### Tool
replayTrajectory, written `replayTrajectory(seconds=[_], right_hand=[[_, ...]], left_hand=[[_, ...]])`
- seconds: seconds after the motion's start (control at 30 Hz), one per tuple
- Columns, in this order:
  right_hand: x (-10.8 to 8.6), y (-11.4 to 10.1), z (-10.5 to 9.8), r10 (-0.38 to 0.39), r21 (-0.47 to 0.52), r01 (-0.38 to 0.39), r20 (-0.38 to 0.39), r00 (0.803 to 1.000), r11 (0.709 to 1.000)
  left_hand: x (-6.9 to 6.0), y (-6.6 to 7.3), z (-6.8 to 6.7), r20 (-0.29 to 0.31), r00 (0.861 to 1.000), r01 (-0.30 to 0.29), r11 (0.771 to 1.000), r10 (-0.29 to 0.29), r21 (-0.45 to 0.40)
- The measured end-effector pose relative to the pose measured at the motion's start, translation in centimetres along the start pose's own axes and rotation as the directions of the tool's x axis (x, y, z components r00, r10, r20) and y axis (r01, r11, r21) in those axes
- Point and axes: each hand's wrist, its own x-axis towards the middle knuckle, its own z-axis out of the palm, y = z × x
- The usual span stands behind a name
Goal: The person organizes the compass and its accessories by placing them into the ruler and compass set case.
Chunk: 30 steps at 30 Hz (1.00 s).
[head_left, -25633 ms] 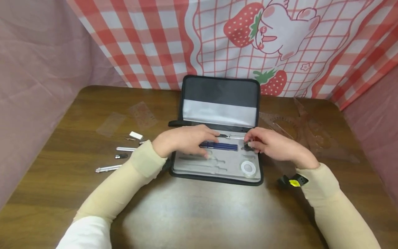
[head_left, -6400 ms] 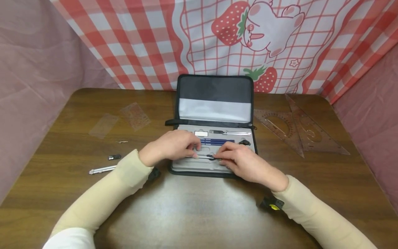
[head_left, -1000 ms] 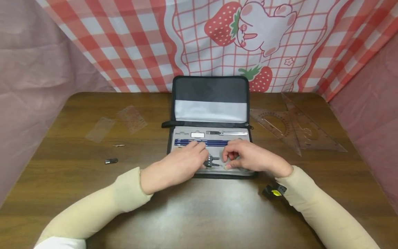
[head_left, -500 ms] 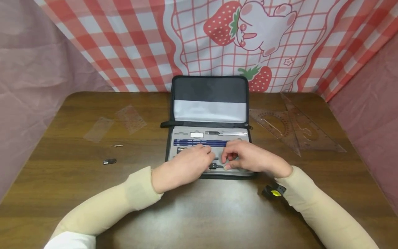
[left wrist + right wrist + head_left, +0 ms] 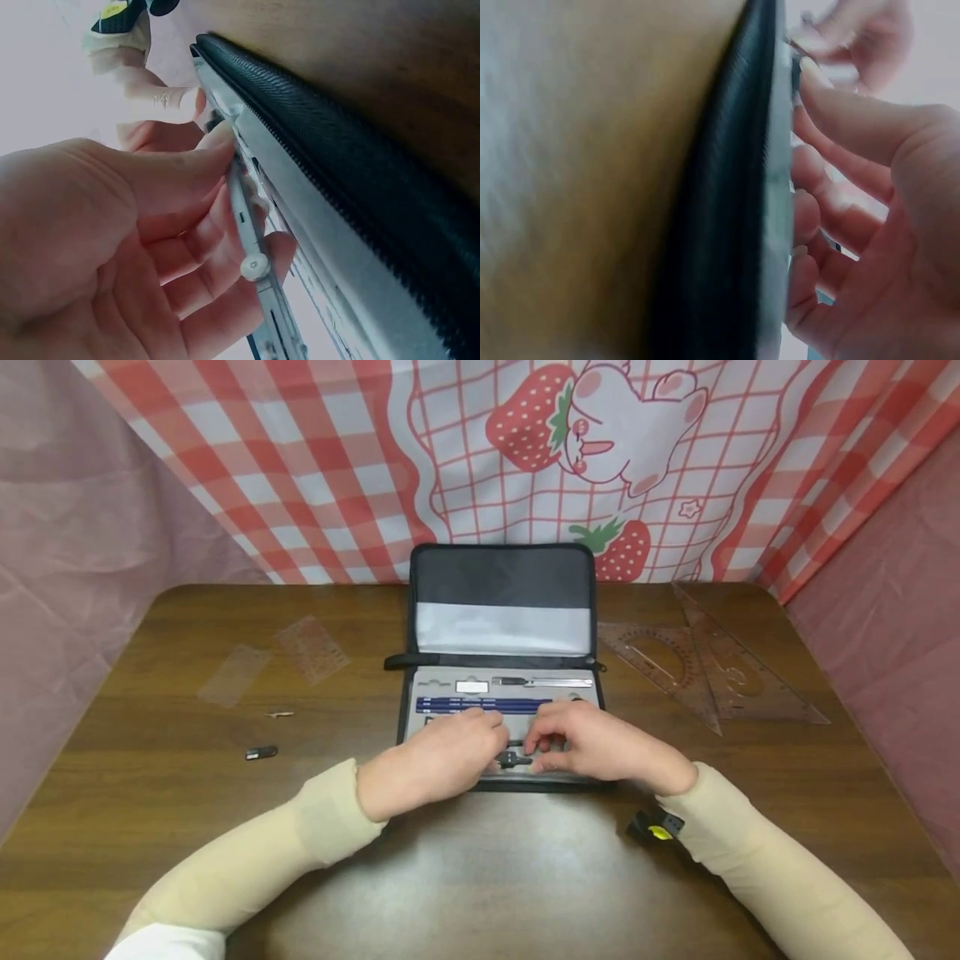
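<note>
Over the front of an open zip case (image 5: pixel 502 585), my left hand (image 5: pixel 438 756) pinches a drawing compass (image 5: pixel 246 214) between thumb and fingers. Its silver jointed leg with a round screw shows in the left wrist view; the black head (image 5: pixel 512 760) pokes out toward the right hand. My right hand (image 5: pixel 600 739) meets that black end with thumb (image 5: pixel 832 109) and forefinger, its other fingers curled over the grey tray. Behind the hands lie blue pencils (image 5: pixel 472 703), a white eraser (image 5: pixel 472 687) and another silver compass (image 5: pixel 558 682) in their slots. My hands hide much of the front slots.
Left on the table lie a small black piece (image 5: pixel 261 752), a thin metal piece (image 5: pixel 281 714) and two clear plastic templates (image 5: pixel 311 649). Clear set squares (image 5: pixel 738 672) lie right of the case. A checked curtain (image 5: pixel 300 468) hangs behind the table.
The silver compass at the table's left is gone from there since 6.4 s ago. In the last second, the compass head turned narrower in my left hand and my right hand moved slightly left onto it.
</note>
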Motion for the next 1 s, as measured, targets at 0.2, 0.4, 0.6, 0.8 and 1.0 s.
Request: replayTrajectory(seconds=[0.2,0.4,0.6,0.8,1.0], right_hand=[[0.0,-0.6,0.4,-0.037,-0.093,0.028,-0.097,0.995,0.995],[0.0,-0.8,0.1,-0.034,-0.067,0.027,-0.1,0.994,0.997],[0.1,-1.0,0.0,-0.027,-0.064,0.02,-0.106,0.994,0.998],[0.2,-1.3,0.2,-0.017,-0.006,0.016,-0.126,0.992,1.0],[0.3,-1.6,0.5,-0.035,-0.008,0.034,-0.15,0.988,0.999]], left_hand=[[0.2,-0.1,0.0,-0.056,0.998,0.006,0.999,-0.008,-0.051],[0.7,-1.0,0.0,0.01,1.0,0.019,0.992,-0.018,-0.126],[0.5,-4.6,-0.8,0.113,0.994,0.025,0.962,0.006,-0.272],[0.2,-7.7,-1.0,0.155,0.987,0.02,0.908,0.05,-0.419],[0.3,-7.9,-0.9,0.172,0.983,0.017,0.899,0.066,-0.439]])
